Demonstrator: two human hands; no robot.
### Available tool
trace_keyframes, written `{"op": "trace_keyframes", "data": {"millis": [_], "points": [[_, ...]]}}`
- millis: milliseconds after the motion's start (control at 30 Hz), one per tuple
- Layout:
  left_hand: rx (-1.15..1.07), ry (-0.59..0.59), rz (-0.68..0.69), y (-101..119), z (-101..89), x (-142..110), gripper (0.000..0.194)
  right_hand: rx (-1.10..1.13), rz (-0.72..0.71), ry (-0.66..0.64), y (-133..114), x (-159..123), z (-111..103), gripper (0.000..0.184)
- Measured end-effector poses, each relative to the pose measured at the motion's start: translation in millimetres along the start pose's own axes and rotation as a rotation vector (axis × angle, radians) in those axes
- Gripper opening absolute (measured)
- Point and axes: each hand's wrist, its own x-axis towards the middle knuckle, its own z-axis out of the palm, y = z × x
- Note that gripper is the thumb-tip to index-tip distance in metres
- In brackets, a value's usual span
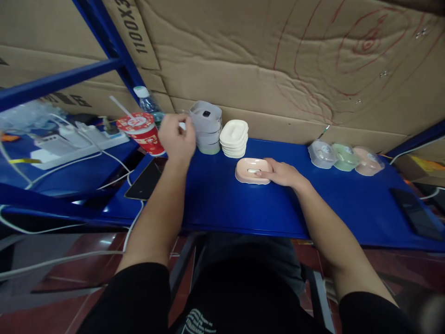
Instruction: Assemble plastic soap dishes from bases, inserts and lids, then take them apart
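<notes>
On the blue table, my right hand grips the right end of a pale pink soap-dish-like tray, its thumb reaching over the rim. A small white oval shows in the tray's middle. My left hand is raised with curled fingers between a red paper cup and a stack of grey containers. Something whitish shows at its fingertips, but whether it is held I cannot make out. To the right of the grey stack stands a pile of several cream dishes.
Three clear-lidded boxes, grey, green and pink, stand at the back right. A dark phone lies near the right edge. Left are a plastic bottle, a black flat slab, and a white power strip with cables.
</notes>
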Motion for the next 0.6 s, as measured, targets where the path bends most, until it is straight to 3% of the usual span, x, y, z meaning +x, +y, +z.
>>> {"op": "trace_keyframes", "data": {"millis": [33, 67, 200, 300, 600], "points": [[0.034, 0.104, -0.066, -9.9, -5.3, 6.2, 0.022, 0.005, -0.009, -0.002, 0.4, 0.1, 0.2, 0.093], [0.061, 0.118, -0.11, -19.2, -9.1, 10.7, 0.019, 0.011, -0.015, -0.001, 0.9, 0.2, 0.5, 0.091], [0.198, -0.185, -0.267, -41.5, -10.9, 14.4, 0.018, 0.024, -0.019, 0.004, 3.1, 1.3, 1.9, 0.089], [0.282, -0.272, -0.299, -44.0, -7.0, 11.6, 0.013, 0.028, -0.029, 0.007, 4.5, 2.2, 2.9, 0.088], [0.058, -0.062, -0.341, -47.4, -8.4, 23.7, 0.018, 0.002, -0.028, 0.0, 5.3, 4.8, 4.2, 0.089]]}}
